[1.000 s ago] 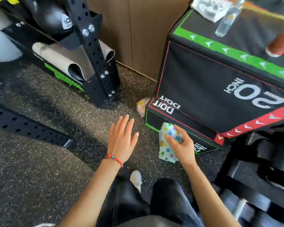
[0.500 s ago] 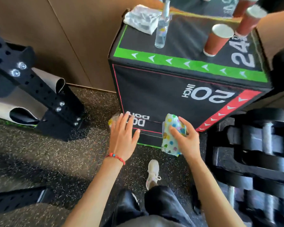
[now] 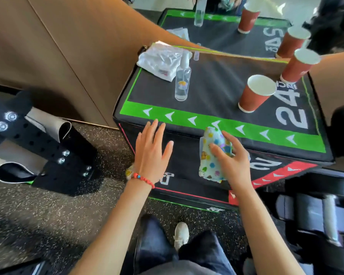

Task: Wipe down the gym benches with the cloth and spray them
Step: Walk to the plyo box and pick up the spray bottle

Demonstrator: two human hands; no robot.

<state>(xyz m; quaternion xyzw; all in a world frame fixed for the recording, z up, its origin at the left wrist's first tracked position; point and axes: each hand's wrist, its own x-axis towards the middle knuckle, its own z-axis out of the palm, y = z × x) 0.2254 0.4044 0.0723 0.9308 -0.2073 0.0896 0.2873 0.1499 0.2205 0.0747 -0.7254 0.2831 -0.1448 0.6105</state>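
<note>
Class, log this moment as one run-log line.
right hand: presses colourful dotted cloth on black foam box front | left hand: open, empty | clear spray bottle: upright on top

My cloth [image 3: 213, 155], pale with coloured dots, is bunched and pressed against the front face of the black box [image 3: 222, 92], just under its green top edge. The clear spray bottle [image 3: 182, 82] stands upright on the box top, at eleven o'clock from the cloth.

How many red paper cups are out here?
4: one on the near box by the 24, one at its far right edge, two on the far box. More may be out of frame.
</note>
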